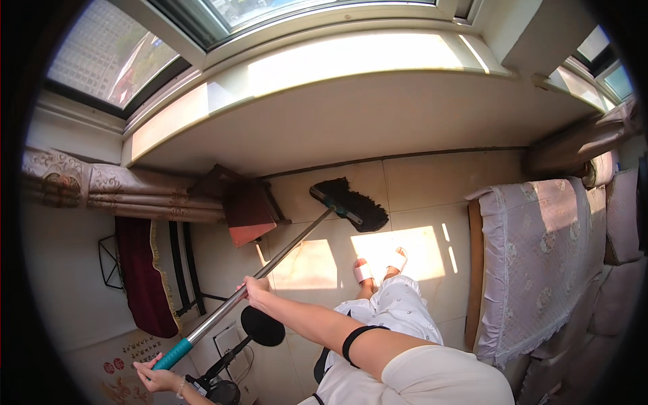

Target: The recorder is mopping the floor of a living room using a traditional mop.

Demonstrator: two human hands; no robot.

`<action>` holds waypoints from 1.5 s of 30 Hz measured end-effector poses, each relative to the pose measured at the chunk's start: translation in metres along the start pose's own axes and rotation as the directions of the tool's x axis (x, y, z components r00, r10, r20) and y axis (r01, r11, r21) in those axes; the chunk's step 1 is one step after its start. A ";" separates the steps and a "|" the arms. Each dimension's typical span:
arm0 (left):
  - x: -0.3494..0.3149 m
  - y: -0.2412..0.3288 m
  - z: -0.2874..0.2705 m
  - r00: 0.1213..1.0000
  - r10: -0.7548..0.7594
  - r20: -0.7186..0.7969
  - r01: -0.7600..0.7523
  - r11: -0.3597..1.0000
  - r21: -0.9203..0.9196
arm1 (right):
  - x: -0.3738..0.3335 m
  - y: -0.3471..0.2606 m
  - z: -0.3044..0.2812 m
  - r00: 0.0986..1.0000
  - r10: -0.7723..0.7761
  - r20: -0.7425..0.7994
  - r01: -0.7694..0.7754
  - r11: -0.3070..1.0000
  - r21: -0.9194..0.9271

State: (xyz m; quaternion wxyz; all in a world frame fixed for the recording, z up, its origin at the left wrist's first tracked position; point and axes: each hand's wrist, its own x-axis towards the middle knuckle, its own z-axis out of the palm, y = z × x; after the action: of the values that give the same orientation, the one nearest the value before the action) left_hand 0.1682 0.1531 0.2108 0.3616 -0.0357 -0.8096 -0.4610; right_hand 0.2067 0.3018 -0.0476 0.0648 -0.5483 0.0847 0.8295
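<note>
Hands (255, 289) (154, 378) clamp grips around smooth metal mop pole (270, 262), shaggy black head (351, 201) on tile.

A home living room: a lace-covered sofa (540, 263), gathered curtains (128, 196) and a bay window sill (337, 61) surround the tiled floor (418, 182).

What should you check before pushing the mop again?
1. Both hands on the mop handle: ok; the right hand grips midway, the left hand the teal end.
2. Mop head flat on the tiled floor: ok.
3. Feet in pink slippers apart from the mop head: ok.
4. Wooden stool beside the handle: not ok, very close.
5. Floor dry: cannot tell.
</note>
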 end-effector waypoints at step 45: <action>-0.354 0.228 0.249 -0.724 0.632 0.276 -0.317 0.051 -0.947 | 0.067 -0.122 -0.355 0.815 0.050 -0.577 0.557 -0.342 0.757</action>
State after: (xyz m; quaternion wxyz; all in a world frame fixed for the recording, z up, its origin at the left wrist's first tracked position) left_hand 0.3799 0.5738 0.0785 -0.0794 -0.8985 -0.4317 0.0054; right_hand 0.5243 0.3470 -0.2545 0.6433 -0.4255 0.5808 0.2603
